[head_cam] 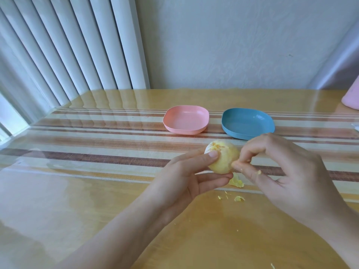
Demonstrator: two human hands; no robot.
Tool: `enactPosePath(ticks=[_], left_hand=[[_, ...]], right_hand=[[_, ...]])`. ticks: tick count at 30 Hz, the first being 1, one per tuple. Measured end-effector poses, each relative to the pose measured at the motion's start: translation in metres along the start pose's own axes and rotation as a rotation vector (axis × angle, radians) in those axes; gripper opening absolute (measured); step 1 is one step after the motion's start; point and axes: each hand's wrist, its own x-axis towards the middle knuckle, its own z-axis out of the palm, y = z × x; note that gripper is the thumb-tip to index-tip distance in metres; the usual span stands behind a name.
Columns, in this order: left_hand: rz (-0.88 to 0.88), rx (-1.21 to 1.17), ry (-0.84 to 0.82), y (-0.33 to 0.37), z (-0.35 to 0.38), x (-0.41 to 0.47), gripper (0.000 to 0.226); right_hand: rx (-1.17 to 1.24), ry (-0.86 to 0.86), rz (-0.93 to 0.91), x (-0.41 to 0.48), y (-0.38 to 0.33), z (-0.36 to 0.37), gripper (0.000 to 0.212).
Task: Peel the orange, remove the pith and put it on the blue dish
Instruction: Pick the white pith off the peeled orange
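Gripping the orange (223,160) just above the worktop (81,200), the left hand (186,177) has its thumb laid over the top of the fruit and its fingers curled beneath, so the fruit is clamped between them. The right hand (287,171) comes in from the other side with its thumb and forefinger closed together at the orange's right flank, pinching the pale pith (230,152) there. Its other fingers are bent loosely above. A small yellow fleck (259,172) clings to one of its fingers.

The orange has no rind on it. It is coated in whitish-yellow pith, with a patch of deeper orange flecks showing at its top.

Directly below the hands, scraps of pith (236,181) lie on the worktop, with smaller crumbs (239,199) a little nearer the person.

Beyond the hands sit two shallow square dishes side by side and apart from each other — the blue dish (247,123) just past the right hand's knuckles, the pink dish (185,120) to its left. The orange is nearer the person than both and touches neither.

A striped runner (97,156) lies across the worktop under a glossy clear cover. A pink object (351,100) is cut off at the right edge, and white vertical blinds (58,45) hang at the far left.
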Motion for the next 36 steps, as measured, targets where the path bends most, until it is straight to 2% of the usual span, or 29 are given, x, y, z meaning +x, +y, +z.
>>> enactPosePath(ticks=[3,6,12,18,22,25,29,31,33,36], left_hand=[[-0.127,-0.252,0.022,0.002,-0.002,0.003,0.04],[-0.176,-0.348,0.074,0.003,-0.005,0.005,0.05],[-0.19,-0.432,0.108,0.005,-0.008,0.007,0.054],[-0.134,-0.567,0.036,0.008,-0.013,0.008,0.081],[-0.096,-0.636,-0.022,0.009,-0.014,0.006,0.075],[-0.104,-0.626,-0.026,0.008,-0.014,0.007,0.079],[-0.155,-0.517,-0.033,0.005,-0.013,0.007,0.09],[-0.151,-0.48,-0.038,0.004,-0.012,0.007,0.088],[-0.141,-0.461,-0.049,0.003,-0.01,0.007,0.078],[-0.141,-0.421,-0.072,0.002,-0.008,0.007,0.066]], right_hand=[[-0.021,0.052,0.134,0.0,0.003,-0.002,0.013],[-0.118,0.046,0.208,0.0,0.012,-0.001,0.009],[-0.136,-0.017,0.242,-0.004,0.014,0.004,0.024],[-0.054,-0.054,0.261,-0.005,0.015,0.004,0.02],[-0.15,-0.096,0.21,-0.004,0.013,0.003,0.032],[-0.202,-0.09,0.224,-0.005,0.017,0.003,0.037],[-0.206,0.023,0.28,-0.003,0.011,0.0,0.016],[-0.116,0.049,0.331,-0.001,0.009,-0.003,0.013],[-0.083,0.068,0.302,-0.001,0.009,-0.003,0.005],[-0.086,0.073,0.235,-0.001,0.008,-0.003,0.022]])
